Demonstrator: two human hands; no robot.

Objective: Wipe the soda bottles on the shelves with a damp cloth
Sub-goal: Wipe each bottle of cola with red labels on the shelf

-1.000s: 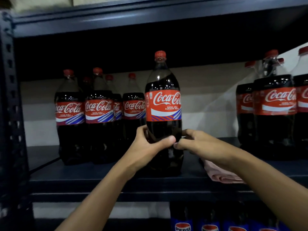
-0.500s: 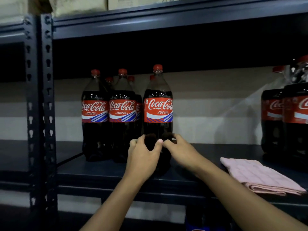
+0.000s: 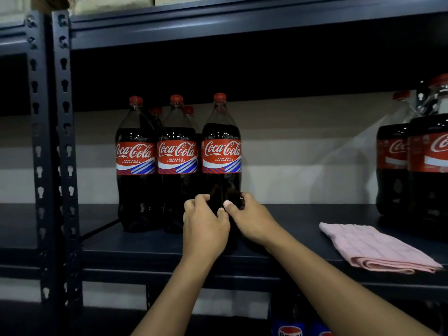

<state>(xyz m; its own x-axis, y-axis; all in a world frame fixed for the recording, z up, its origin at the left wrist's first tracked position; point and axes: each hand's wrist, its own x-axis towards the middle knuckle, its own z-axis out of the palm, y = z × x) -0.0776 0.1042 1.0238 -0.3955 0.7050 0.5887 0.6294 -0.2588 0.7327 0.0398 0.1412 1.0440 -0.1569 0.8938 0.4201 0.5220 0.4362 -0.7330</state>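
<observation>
We had our left grip (image 3: 204, 226) and right grip (image 3: 252, 219) both curled round the bottle (image 3: 221, 154), low down; cloth (image 3: 373, 248) lay folded, well right of the bottle.

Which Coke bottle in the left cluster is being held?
The rightmost front bottle: the left hand and right hand both grip its lower body. The middle bottle and left bottle stand untouched.

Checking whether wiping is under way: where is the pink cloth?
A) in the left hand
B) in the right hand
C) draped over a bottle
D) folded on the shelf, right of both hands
D: the pink cloth lies folded on the shelf, while the left hand and right hand grip the Coca-Cola bottle.
</observation>
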